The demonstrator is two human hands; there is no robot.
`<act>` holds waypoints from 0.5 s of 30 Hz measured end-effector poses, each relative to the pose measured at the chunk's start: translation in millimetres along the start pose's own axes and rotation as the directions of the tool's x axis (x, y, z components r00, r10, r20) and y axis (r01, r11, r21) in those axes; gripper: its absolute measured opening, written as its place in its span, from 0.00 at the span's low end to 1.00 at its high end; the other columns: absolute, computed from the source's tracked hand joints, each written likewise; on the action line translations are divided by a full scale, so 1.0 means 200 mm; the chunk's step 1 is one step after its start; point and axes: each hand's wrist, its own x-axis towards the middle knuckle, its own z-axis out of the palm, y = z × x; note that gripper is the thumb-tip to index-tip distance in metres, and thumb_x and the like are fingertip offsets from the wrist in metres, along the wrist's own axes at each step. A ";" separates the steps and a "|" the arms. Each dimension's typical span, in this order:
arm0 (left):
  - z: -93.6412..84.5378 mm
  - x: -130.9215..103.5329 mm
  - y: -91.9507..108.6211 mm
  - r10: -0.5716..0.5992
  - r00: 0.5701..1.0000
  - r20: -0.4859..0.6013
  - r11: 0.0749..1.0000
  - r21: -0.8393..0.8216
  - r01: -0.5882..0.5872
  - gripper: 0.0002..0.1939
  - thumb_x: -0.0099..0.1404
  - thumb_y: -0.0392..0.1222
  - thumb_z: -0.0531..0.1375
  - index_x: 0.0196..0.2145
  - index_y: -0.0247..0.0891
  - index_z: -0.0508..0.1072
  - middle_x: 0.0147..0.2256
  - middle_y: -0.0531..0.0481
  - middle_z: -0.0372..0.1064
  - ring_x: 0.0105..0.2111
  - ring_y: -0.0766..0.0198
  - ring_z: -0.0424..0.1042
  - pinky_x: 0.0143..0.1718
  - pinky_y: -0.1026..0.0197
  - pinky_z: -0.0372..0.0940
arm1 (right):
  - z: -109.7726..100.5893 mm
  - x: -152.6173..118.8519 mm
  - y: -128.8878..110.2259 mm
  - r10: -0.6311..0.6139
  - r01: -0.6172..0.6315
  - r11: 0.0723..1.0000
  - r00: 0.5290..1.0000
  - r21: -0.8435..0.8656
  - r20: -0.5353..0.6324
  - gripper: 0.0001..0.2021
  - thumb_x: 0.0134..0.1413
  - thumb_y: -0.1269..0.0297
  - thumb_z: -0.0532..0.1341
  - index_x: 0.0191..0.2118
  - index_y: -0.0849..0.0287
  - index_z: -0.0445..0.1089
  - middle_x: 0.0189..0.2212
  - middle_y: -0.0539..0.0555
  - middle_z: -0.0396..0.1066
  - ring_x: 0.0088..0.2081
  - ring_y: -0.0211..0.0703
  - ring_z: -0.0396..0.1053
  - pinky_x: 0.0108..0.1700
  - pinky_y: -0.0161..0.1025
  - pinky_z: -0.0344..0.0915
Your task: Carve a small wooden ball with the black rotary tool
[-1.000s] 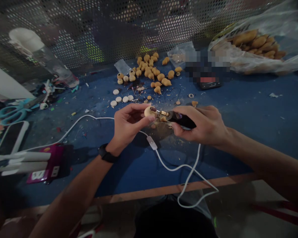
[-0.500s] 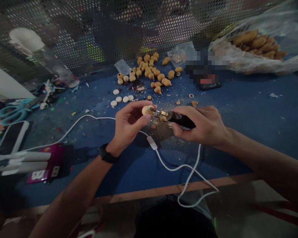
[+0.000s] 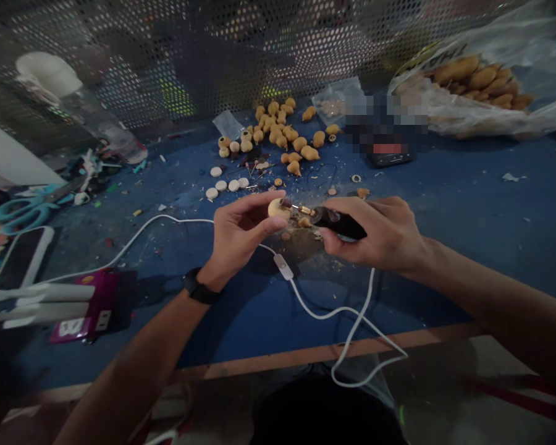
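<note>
Between thumb and fingers, my left hand (image 3: 241,232) pinches a small pale gourd (image 3: 278,210) with a dark hole facing right. My right hand (image 3: 375,232) is wrapped round a black rotary tool (image 3: 343,224) with a brass collet (image 3: 306,211). The tool's thin bit points left and reaches the gourd near its hole; whether it is inside I cannot tell. A white cord (image 3: 370,296) hangs below my right hand, with an inline switch (image 3: 283,266) lying on the blue table. Gourd scraps and dust lie beneath both hands.
Behind the hands lie several small gourds (image 3: 278,133) and white discs (image 3: 234,185). A clear bag of gourds (image 3: 486,117) stands back right near a dark device (image 3: 389,157). Blue scissors (image 3: 23,213), a phone (image 3: 23,259) and a magenta power block (image 3: 86,309) are left. A perforated metal panel (image 3: 189,62) closes the back.
The pale gourd has turned a little in my left fingers, its hole showing more upward. My left thumb has shifted slightly right and down. My right hand holds nearly the same place.
</note>
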 end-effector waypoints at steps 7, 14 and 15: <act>0.00 0.00 0.00 -0.050 0.998 -0.037 0.999 0.019 0.051 0.19 0.49 0.51 0.80 0.39 0.45 0.87 0.36 0.49 0.85 0.34 0.57 0.84 0.34 0.56 0.82 | 0.00 -0.01 0.00 0.007 -0.007 1.000 1.000 0.004 0.030 0.08 0.64 0.61 0.62 0.47 0.54 0.75 0.34 0.50 0.84 0.27 0.41 0.79 0.27 0.36 0.68; 0.01 0.01 0.02 -0.052 0.997 -0.056 0.999 0.003 0.053 0.18 0.49 0.50 0.80 0.37 0.45 0.87 0.34 0.50 0.85 0.30 0.60 0.83 0.30 0.60 0.81 | 0.00 0.00 -0.01 -0.031 0.031 0.999 0.999 0.031 -0.007 0.08 0.63 0.65 0.62 0.47 0.55 0.72 0.34 0.49 0.84 0.27 0.40 0.80 0.26 0.35 0.69; 0.01 0.01 0.02 -0.046 0.998 -0.053 0.999 -0.003 0.045 0.18 0.49 0.50 0.80 0.37 0.45 0.87 0.34 0.51 0.85 0.30 0.60 0.83 0.31 0.60 0.81 | 0.00 0.00 -0.01 -0.038 0.038 0.999 0.999 0.032 -0.009 0.08 0.63 0.65 0.63 0.48 0.55 0.72 0.34 0.49 0.84 0.27 0.40 0.80 0.26 0.35 0.69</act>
